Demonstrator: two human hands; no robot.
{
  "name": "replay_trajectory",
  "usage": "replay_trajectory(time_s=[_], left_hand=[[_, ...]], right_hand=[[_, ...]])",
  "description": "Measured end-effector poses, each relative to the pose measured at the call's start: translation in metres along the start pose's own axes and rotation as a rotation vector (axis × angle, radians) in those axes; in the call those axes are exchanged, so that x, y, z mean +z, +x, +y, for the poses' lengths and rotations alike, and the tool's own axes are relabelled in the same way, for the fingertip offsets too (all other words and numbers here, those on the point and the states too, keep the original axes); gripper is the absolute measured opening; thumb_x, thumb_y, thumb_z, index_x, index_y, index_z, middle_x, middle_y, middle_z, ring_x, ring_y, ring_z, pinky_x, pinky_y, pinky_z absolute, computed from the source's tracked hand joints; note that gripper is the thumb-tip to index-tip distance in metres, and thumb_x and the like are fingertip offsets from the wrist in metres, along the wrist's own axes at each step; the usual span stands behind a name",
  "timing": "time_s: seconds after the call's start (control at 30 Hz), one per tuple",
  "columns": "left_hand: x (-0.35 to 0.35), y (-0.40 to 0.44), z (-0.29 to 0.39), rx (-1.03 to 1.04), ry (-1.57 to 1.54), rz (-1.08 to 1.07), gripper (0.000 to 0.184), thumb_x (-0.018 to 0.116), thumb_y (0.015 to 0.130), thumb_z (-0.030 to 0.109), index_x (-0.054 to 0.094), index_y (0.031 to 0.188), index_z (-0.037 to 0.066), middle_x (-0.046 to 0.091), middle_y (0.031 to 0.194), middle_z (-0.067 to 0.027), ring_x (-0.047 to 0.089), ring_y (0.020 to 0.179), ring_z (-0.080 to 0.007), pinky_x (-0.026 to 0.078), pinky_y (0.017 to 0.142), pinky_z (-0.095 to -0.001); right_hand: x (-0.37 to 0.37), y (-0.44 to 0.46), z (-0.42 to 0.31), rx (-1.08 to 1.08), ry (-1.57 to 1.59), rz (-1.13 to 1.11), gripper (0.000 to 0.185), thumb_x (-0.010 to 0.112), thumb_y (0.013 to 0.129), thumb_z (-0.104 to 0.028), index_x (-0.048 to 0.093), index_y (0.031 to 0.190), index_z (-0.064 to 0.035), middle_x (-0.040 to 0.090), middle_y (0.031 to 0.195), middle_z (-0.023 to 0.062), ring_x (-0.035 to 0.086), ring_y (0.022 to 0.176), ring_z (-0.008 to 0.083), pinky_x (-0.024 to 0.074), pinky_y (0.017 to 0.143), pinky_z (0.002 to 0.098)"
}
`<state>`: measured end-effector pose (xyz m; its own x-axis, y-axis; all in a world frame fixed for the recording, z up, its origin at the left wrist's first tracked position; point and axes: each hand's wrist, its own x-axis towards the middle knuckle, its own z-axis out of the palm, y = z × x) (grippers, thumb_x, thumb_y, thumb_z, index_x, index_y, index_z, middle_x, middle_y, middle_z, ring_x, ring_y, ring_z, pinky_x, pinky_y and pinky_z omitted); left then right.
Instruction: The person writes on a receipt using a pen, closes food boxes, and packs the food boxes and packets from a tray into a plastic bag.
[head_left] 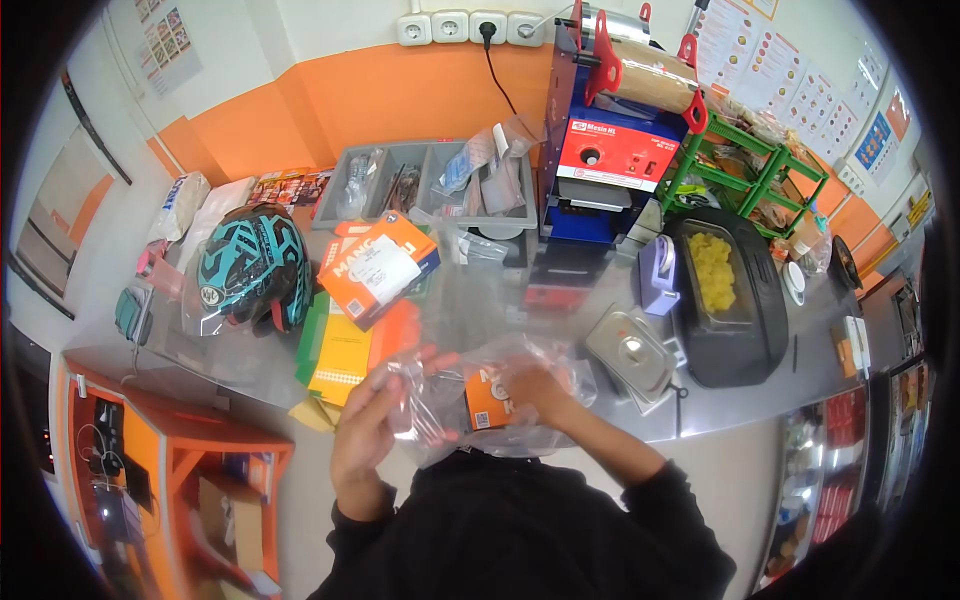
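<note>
The small orange box (483, 412) lay inside the clear bag (515, 438), between the two hands, directly beside the right hand (537, 392). Relative to the right fingers, the box was located underneath and to the left; relative to the left fingers, it was located to the right. The right hand was the nearer one. The visible part of the box ran longest from the person's side toward the wall; its far right portion was covered by the right hand, so the full long axis could not be confirmed.

Left hand (365, 420): fingers extended and spread wide, with bag film lying across them. Right hand: fingers curled downward at the box, tips hidden; whether they gripped the box or the film could not be determined.

Beyond the left fingers, yellow packaging (345, 357) lay on the steel table (455, 300), partly under a larger orange box (365, 292). A helmet (245, 265) stood farther left. To the right of the right fingers lay a metal lid (633, 350); past it stood a purple dispenser (658, 283) and a container of yellow food (712, 272). Farthest from both hands were a grey divided tray (345, 165) and a red-fronted machine (612, 153).
</note>
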<state>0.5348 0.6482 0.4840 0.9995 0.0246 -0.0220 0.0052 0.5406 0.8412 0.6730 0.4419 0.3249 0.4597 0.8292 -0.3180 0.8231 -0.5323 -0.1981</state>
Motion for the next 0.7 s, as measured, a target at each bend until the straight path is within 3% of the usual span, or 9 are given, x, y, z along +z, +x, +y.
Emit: replay_trajectory(time_s=[0.03,0.17,0.23,0.33,0.43,0.47,0.57,0.63,0.7], left_hand=[[-0.003,0.002,-0.001,0.003,0.000,0.003,0.047,0.038,0.100,0.022,0.033,0.136,-0.008,0.044,0.135,-0.0246,0.053,0.118,-0.0302,0.058,0.078,-0.0447],[-0.018,-0.001,-0.001,0.092,0.165,0.202,0.044,0.038,0.099,0.023,0.040,0.130,-0.010,0.047,0.130,-0.0277,0.063,0.100,-0.0309,0.060,0.070,-0.0433],[-0.037,-0.015,-0.004,0.070,0.175,0.236,0.043,0.037,0.100,0.023,0.046,0.126,-0.011,0.052,0.127,-0.0244,0.064,0.099,-0.0288,0.060,0.070,-0.0413],[-0.050,-0.035,-0.003,-0.028,0.151,0.039,0.053,0.032,0.101,0.031,0.059,0.102,-0.015,0.061,0.112,-0.0259,0.065,0.055,-0.0258,0.057,0.057,-0.0321],[-0.057,-0.044,-0.006,-0.117,0.268,0.035,0.053,0.029,0.102,0.031,0.059,0.104,-0.014,0.063,0.111,-0.0242,0.063,0.052,-0.0218,0.054,0.052,-0.0290],[-0.049,-0.039,-0.014,-0.135,0.329,0.066,0.055,0.042,0.097,0.043,0.060,0.098,-0.009,0.068,0.098,-0.0181,0.060,0.053,-0.0186,0.050,0.048,-0.0290],[0.001,-0.028,-0.013,0.133,0.780,0.052,0.059,0.059,0.083,0.056,0.059,0.091,-0.003,0.066,0.081,-0.0107,0.057,0.055,-0.0193,0.047,0.049,-0.0309],[0.037,-0.019,0.004,0.304,1.167,-0.128,0.063,0.072,0.066,0.060,0.057,0.088,0.002,0.059,0.069,-0.0071,0.058,0.061,-0.0217,0.047,0.053,-0.0343],[0.064,-0.002,-0.007,0.346,1.340,-0.102,0.058,0.073,0.066,0.056,0.058,0.087,0.003,0.060,0.072,-0.0073,0.061,0.064,-0.0223,0.047,0.055,-0.0345]], right_hand=[[-0.015,-0.009,-0.005,-0.057,-0.020,0.209,0.067,0.070,0.073,-0.020,0.041,0.130,-0.0023,0.049,0.125,0.0228,0.054,0.109,0.0380,0.0456,0.090,0.0442],[-0.098,-0.066,-0.031,-0.010,-0.177,0.265,0.067,0.069,0.072,-0.015,0.041,0.130,-0.0009,0.049,0.122,0.0194,0.054,0.110,0.0370,0.0460,0.089,0.0400],[-0.124,-0.084,-0.035,0.041,-0.300,0.596,0.071,0.072,0.068,-0.008,0.041,0.132,-0.0020,0.048,0.119,0.0161,0.053,0.107,0.0343,0.0461,0.087,0.0365],[-0.125,-0.100,-0.024,0.271,-0.188,0.606,0.077,0.074,0.064,-0.005,0.040,0.133,-0.0033,0.046,0.115,0.0149,0.051,0.102,0.0321,0.0451,0.085,0.0361],[-0.153,-0.122,-0.021,0.228,0.428,0.426,0.071,0.076,0.064,-0.006,0.046,0.129,-0.0049,0.045,0.116,0.0150,0.048,0.102,0.0313,0.0426,0.083,0.0371],[-0.160,-0.127,-0.027,0.234,0.432,0.417,0.071,0.076,0.064,-0.006,0.046,0.129,-0.0049,0.045,0.116,0.0150,0.048,0.102,0.0313,0.0426,0.083,0.0371],[-0.183,-0.139,-0.040,0.096,0.078,0.580,0.075,0.079,0.063,-0.011,0.045,0.130,-0.0060,0.044,0.116,0.0151,0.046,0.107,0.0325,0.0410,0.083,0.0379],[-0.193,-0.151,-0.045,0.432,-0.196,0.757,0.079,0.081,0.061,-0.015,0.044,0.131,-0.0063,0.042,0.120,0.0160,0.043,0.110,0.0330,0.0402,0.082,0.0380],[-0.173,-0.154,-0.023,0.544,-0.225,0.779,0.080,0.083,0.061,-0.019,0.044,0.129,-0.0057,0.045,0.118,0.0168,0.047,0.104,0.0334,0.0409,0.080,0.0385]])
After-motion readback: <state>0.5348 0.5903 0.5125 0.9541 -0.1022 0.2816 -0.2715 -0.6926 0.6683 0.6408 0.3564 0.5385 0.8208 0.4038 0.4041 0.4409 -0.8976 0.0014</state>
